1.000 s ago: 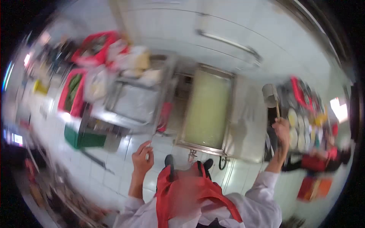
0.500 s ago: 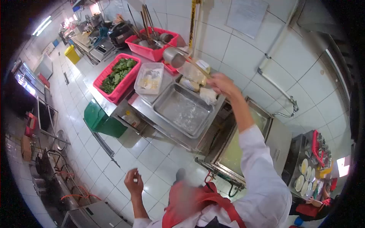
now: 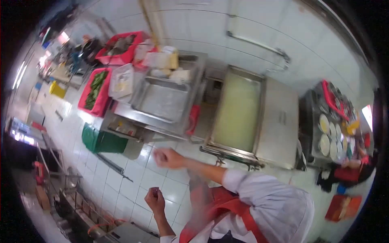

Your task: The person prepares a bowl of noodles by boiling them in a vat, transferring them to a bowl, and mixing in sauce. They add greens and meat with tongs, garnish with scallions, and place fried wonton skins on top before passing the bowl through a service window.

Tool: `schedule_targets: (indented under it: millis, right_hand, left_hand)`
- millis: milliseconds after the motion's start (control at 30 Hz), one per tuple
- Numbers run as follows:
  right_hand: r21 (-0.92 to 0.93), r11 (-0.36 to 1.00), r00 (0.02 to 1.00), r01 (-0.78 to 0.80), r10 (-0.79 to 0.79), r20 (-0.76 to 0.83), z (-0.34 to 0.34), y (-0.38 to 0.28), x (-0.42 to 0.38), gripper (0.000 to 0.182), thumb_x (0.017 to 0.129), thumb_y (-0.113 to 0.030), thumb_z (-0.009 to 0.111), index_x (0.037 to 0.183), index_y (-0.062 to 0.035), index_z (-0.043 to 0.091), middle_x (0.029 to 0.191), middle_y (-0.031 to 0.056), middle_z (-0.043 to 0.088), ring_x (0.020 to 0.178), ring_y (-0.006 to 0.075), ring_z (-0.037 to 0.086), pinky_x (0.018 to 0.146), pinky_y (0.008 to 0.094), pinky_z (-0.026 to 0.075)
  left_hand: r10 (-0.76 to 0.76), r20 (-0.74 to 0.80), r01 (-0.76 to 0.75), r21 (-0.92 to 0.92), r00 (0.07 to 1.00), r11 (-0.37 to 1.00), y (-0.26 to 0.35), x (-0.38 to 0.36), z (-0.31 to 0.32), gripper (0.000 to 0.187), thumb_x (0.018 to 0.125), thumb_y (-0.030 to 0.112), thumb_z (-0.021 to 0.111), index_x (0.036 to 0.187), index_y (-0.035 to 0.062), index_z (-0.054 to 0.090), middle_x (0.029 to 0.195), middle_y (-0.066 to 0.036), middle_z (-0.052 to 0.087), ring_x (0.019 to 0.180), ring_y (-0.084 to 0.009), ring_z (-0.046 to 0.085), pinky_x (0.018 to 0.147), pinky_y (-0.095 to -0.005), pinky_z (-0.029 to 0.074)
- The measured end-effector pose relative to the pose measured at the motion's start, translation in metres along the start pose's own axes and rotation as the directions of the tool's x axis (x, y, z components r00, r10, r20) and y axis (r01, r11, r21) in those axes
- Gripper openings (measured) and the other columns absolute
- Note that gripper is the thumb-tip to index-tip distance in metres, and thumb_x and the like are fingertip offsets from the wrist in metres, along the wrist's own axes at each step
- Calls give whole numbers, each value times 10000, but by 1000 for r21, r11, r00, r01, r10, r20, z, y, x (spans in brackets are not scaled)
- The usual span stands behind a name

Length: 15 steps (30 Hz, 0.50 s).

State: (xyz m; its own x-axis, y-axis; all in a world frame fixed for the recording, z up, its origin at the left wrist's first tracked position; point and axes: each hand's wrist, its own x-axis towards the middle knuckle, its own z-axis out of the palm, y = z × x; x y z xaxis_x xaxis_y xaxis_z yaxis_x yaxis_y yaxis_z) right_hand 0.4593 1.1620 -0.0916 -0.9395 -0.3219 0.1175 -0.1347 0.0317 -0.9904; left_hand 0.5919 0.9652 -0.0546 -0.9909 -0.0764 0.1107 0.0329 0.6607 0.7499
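My left hand [image 3: 154,200] is low in the middle, above the tiled floor, with its fingers curled in; I cannot make out whether anything is in them. My right hand [image 3: 168,158] is just above it, smeared by motion, so its fingers are unclear. No ladle shows in it. Beyond it, a shallow metal tray [image 3: 160,99] rests on the steel counter [image 3: 162,128]. Behind the tray are packets and a white cloth-like item [image 3: 180,76]. To the right, a long steel basin [image 3: 239,109] holds cloudy yellow-green liquid.
Left on the counter are a red basket of leafy greens [image 3: 95,91], a clear plastic tub [image 3: 121,83] and a red bin [image 3: 121,48]. A green bin [image 3: 103,139] stands below. At far right are plates [image 3: 324,144] and another person [image 3: 350,172].
My right hand has come down and left from the ladle handle, which it no longer holds. The view has turned right, showing more of the basin. My left hand stays low and curled.
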Motion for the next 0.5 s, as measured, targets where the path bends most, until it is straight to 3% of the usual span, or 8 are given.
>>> schedule_targets:
  millis: [33,133,200,233,333,400,433,500]
  right_hand:
    - [51,997,996,66,-63,-62,-2,2,-71,326,777,-138,681,1081,-60,593,806,-33,577,680,39,485,594,219,412]
    - [188,943,961,-274,262,89,-45,-26,-263,270,760,-108,652,1019,-35,621,727,-1,612,640,65,538,603,227,437]
    - [81,970,972,-231,234,-23,-73,-54,-365,230,751,-86,633,973,-25,632,721,12,623,637,81,558,589,234,438]
    - [75,971,964,-227,235,-122,-83,-60,-410,167,740,-39,589,900,-24,637,696,23,612,611,87,540,565,251,444]
    - [-50,981,891,-185,146,-431,-113,-107,-510,176,737,-36,603,912,-27,623,661,13,582,576,78,524,529,246,427]
    - [3,993,777,-118,94,-622,-132,-125,-567,210,736,-25,615,945,-28,602,661,-6,566,567,47,496,515,225,399]
    - [45,995,707,-86,93,-702,-138,-136,-590,211,745,-13,610,954,-27,594,662,-22,552,566,33,477,509,216,383]
    - [99,994,629,-55,112,-769,-149,-144,-642,212,753,0,606,963,-26,586,662,-38,538,564,18,459,502,208,367]
  left_hand:
    - [50,49,-46,-71,998,996,13,-8,14,36,788,-23,563,778,-10,595,598,-74,565,515,-112,490,478,-272,390]
    - [96,177,-85,-66,980,994,36,-51,59,27,799,-15,569,788,-2,590,597,-65,548,532,-92,471,475,-258,364]
    - [316,198,-278,-195,928,940,5,-77,122,38,813,-23,565,785,-1,578,592,-36,527,530,-83,458,473,-250,353]
    - [375,288,-344,-155,881,926,72,-103,133,56,816,-42,557,777,-4,568,633,-31,536,560,-85,470,490,-252,375]
    - [308,486,-80,-434,818,897,129,-166,220,32,845,-34,560,832,-10,576,723,-25,565,686,-78,518,632,-221,425]
    - [415,662,-102,-458,625,883,188,-206,258,29,814,-12,602,837,-4,586,675,-10,552,619,-89,513,587,-244,420]
    - [652,585,-536,-391,483,748,235,-228,257,91,754,-33,611,828,19,598,663,-33,532,568,-146,521,561,-274,428]
    - [769,543,-603,-503,337,620,294,-274,265,109,734,-42,604,820,25,602,687,-57,533,583,-179,537,563,-285,439]
